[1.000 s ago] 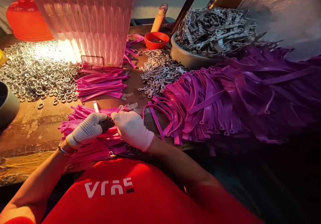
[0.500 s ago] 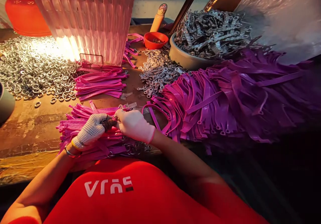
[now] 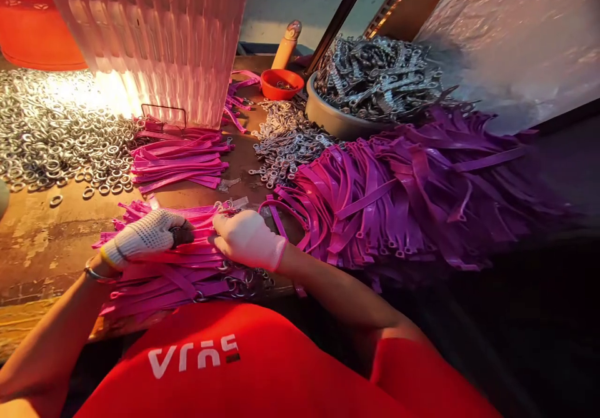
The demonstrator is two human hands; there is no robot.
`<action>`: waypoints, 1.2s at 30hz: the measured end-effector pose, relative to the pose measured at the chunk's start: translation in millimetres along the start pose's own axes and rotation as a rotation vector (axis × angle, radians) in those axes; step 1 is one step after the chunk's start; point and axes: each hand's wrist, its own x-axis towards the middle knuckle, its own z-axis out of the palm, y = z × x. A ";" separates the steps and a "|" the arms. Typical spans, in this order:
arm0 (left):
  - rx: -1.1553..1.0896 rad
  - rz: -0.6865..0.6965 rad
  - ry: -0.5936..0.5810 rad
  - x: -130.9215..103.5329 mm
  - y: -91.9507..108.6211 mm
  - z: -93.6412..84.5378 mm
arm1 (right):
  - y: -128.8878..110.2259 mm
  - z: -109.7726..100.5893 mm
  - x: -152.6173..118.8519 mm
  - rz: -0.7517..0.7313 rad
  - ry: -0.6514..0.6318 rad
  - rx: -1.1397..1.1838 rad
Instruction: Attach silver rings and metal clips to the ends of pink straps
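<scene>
My left hand (image 3: 149,237), in a dotted white glove with dark fingertips, is closed over the near pile of pink straps (image 3: 164,280); what it grips is too small to name. To its right, my right hand (image 3: 248,237), in a plain white glove, has its fingers bent together at the right end of the same pile, and its fingertips' hold is hidden. A gap with pink straps showing separates the two hands. Metal rings (image 3: 241,283) hang at the pile's near right end. Another bundle of pink straps (image 3: 180,159) lies just beyond.
Loose metal rings (image 3: 60,137) spread at the left. Small metal clasps (image 3: 293,149) lie mid-table before a red bowl (image 3: 282,85). A grey basin (image 3: 328,115) heaped with metal parts stands behind a large purple strap pile (image 3: 398,193). A ribbed translucent panel (image 3: 164,43) rises at the back.
My left hand has moved left, away from my right hand, and the two are now apart. The whole view has shifted slightly.
</scene>
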 end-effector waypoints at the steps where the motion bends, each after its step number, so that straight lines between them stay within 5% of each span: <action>1: 0.059 -0.027 -0.017 -2.4 -2.0 -10.2 | 3.6 -0.9 -1.9 0.030 -0.006 0.009; 4: 0.190 -0.115 0.014 -15.9 -3.8 -38.3 | 19.8 -4.1 -4.5 0.070 -0.048 0.082; 8: 0.097 -0.206 0.440 -30.2 5.7 -45.8 | 63.9 -3.0 14.4 -0.062 -0.079 0.310; 10: -0.237 -0.263 0.555 -27.0 13.5 -32.9 | 93.2 4.1 35.0 0.098 0.048 0.275; 13: -0.996 -0.327 0.442 -9.5 24.4 -6.6 | 130.6 21.6 69.1 0.455 0.101 0.068; 18: -1.671 -0.301 0.338 19.8 30.1 19.4 | 151.5 42.6 97.9 0.512 0.088 0.022; 23: -1.834 -0.226 0.412 27.6 23.6 27.1 | 118.9 32.9 78.4 0.413 0.153 0.097; 28: -1.807 -0.180 0.492 34.4 18.7 32.0 | 28.3 17.9 30.3 -0.051 0.411 0.378; 30: -1.707 -0.187 0.572 39.0 17.6 36.0 | -5.8 17.0 17.6 -0.173 0.404 0.343; 33: -1.602 -0.177 0.647 43.4 16.5 41.5 | -33.7 19.9 12.4 -0.233 0.348 0.349; 36: -1.574 -0.140 0.664 37.5 15.5 42.1 | -34.8 20.0 15.2 -0.164 0.479 0.649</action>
